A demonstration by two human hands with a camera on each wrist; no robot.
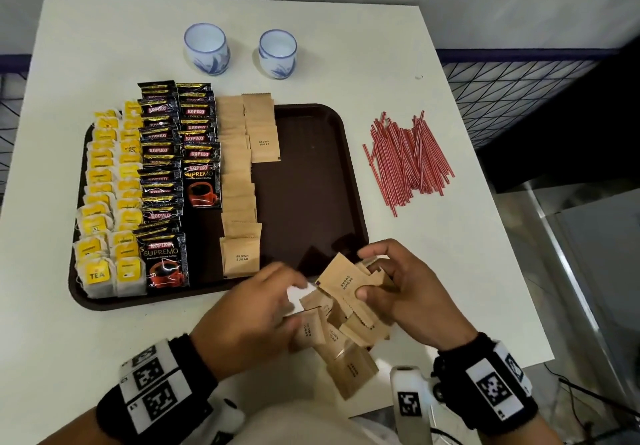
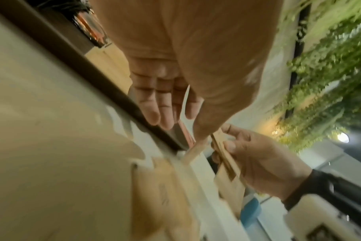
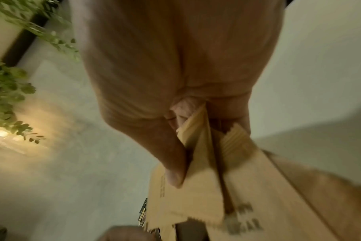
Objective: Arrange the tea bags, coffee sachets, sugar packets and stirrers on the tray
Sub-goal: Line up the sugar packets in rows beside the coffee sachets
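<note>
A brown tray (image 1: 304, 185) holds yellow tea bags (image 1: 107, 202) at its left, black coffee sachets (image 1: 180, 167) beside them, then brown sugar packets (image 1: 239, 195) in one full row and a short second one. Loose sugar packets (image 1: 349, 372) lie heaped on the table at the tray's front right corner. My right hand (image 1: 367, 273) grips a small stack of them (image 3: 198, 187), thumb on top. My left hand (image 1: 298, 301) reaches over the heap and pinches a pale packet seen edge-on (image 2: 185, 101). Red-striped stirrers (image 1: 408, 160) lie on the table right of the tray.
Two white-and-blue cups (image 1: 206, 48) (image 1: 277, 53) stand behind the tray. The tray's right half is bare. The white table (image 1: 450, 254) ends close behind my right wrist, and its front edge is just under my forearms.
</note>
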